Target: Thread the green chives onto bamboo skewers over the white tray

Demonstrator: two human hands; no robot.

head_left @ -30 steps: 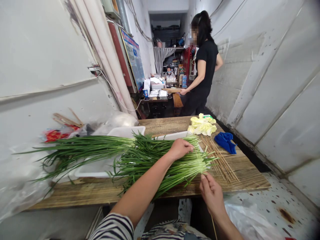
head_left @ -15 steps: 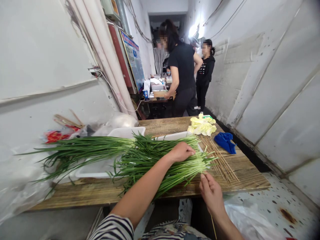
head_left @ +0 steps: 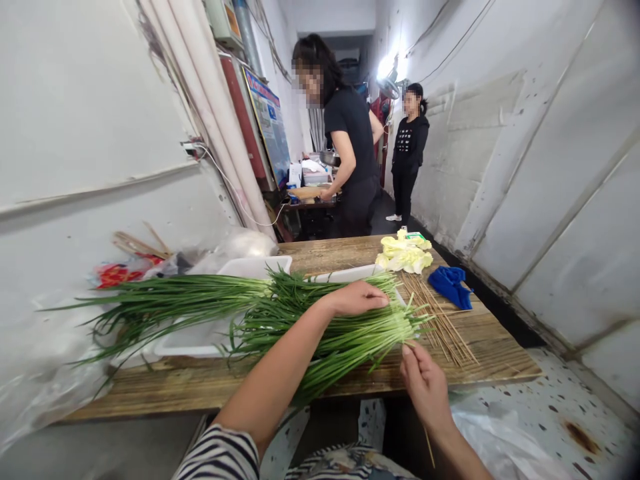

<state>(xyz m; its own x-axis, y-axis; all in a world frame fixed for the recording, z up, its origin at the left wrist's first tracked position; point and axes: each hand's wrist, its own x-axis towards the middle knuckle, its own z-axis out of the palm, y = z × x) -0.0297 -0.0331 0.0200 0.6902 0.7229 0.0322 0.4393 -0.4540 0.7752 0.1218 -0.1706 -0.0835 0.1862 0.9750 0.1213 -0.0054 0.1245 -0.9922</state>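
Observation:
A large bunch of garlic chives (head_left: 320, 340), green with pale stem ends to the right, lies across a white plastic tray (head_left: 187, 347). Over the upper stems, my left hand (head_left: 361, 298) is closed, fingertips pinched together at the pale part. At the bunch's lower right edge, my right hand (head_left: 425, 380) pinches a thin bamboo skewer (head_left: 429, 448). The skewer's tail sticks out below that palm; its front end is hidden by the fingers and stems. Several loose skewers (head_left: 443, 323) lie on the table to the right of the stems.
Yellow-green cabbage leaves (head_left: 404, 255) and a blue cloth (head_left: 450, 287) rest on the wooden table (head_left: 500, 353). Clear plastic bags (head_left: 240, 245) and red packaging (head_left: 117, 273) are at the left. Two people (head_left: 350, 140) stand beyond, one bending over another table.
My left hand has flattened slightly and shifted a little left over the stems. My right hand stays nearly in place with the skewer. The nearer person has moved left.

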